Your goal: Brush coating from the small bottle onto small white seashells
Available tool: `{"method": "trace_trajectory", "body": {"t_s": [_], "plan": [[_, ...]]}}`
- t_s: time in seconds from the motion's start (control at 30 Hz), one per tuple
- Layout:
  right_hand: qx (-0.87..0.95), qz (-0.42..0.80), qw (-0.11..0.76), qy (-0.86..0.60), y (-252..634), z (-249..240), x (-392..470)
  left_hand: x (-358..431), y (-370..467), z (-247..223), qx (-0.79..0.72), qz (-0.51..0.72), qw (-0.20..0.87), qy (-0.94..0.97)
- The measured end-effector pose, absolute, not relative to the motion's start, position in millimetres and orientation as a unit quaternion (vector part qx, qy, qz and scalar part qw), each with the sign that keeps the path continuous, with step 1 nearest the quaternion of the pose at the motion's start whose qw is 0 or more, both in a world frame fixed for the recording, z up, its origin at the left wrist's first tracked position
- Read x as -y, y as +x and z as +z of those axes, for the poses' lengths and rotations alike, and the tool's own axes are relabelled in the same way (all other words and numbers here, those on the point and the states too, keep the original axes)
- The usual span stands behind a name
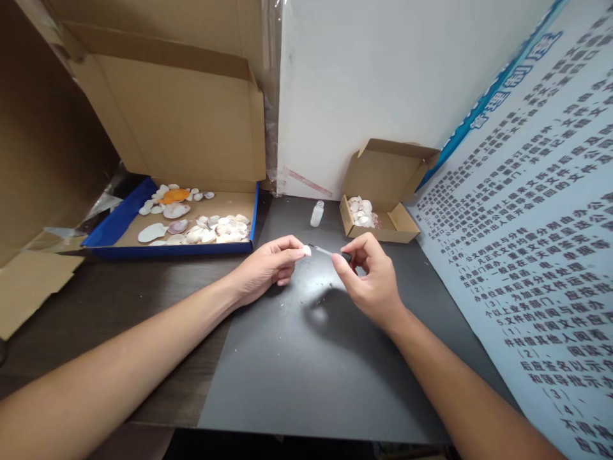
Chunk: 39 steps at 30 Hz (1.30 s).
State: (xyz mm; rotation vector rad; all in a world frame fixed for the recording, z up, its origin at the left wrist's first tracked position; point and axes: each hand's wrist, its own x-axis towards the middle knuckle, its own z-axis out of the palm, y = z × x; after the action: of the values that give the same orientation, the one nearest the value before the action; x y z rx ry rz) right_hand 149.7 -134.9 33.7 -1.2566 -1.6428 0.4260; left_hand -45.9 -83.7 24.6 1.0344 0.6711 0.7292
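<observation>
My left hand [268, 268] pinches a small white shell [307, 250] between thumb and fingertips, held just above a dark grey mat [306, 370]. My right hand [371, 278] grips a thin brush [325, 251] by its black cap end, and the brush tip points left and touches or nearly touches the shell. A small clear bottle [317, 213] stands open behind the hands, near the wall.
A large blue-edged cardboard box [119, 223] at the back left holds several shells. A small cardboard box [383, 211] at the back right holds several shells too. A printed blue sheet [536, 255] leans at the right. Cardboard pieces lie at the far left.
</observation>
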Motion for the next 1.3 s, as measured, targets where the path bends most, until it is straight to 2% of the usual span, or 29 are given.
{"method": "trace_trajectory", "body": {"t_s": [0.13, 0.5, 0.63, 1.03, 1.3], "plan": [[0.692, 0.196, 0.468, -0.514, 148.8, 34.8, 137.0, 84.8, -45.7, 26.4, -0.300, 0.326, 0.772, 0.456], [0.698, 0.197, 0.476, -0.497, 148.1, 37.1, 139.1, 84.7, -45.6, 24.4, -0.302, 0.312, 0.773, 0.463], [0.718, 0.199, 0.446, -0.497, 147.5, 37.7, 139.2, 85.1, -45.2, 25.0, -0.306, 0.315, 0.763, 0.475], [0.695, 0.221, 0.470, -0.497, 147.9, 34.5, 137.2, 85.3, -44.2, 25.5, -0.308, 0.318, 0.759, 0.478], [0.701, 0.247, 0.455, -0.490, 149.0, 33.2, 137.2, 84.4, -45.0, 26.1, -0.313, 0.318, 0.767, 0.460]]}}
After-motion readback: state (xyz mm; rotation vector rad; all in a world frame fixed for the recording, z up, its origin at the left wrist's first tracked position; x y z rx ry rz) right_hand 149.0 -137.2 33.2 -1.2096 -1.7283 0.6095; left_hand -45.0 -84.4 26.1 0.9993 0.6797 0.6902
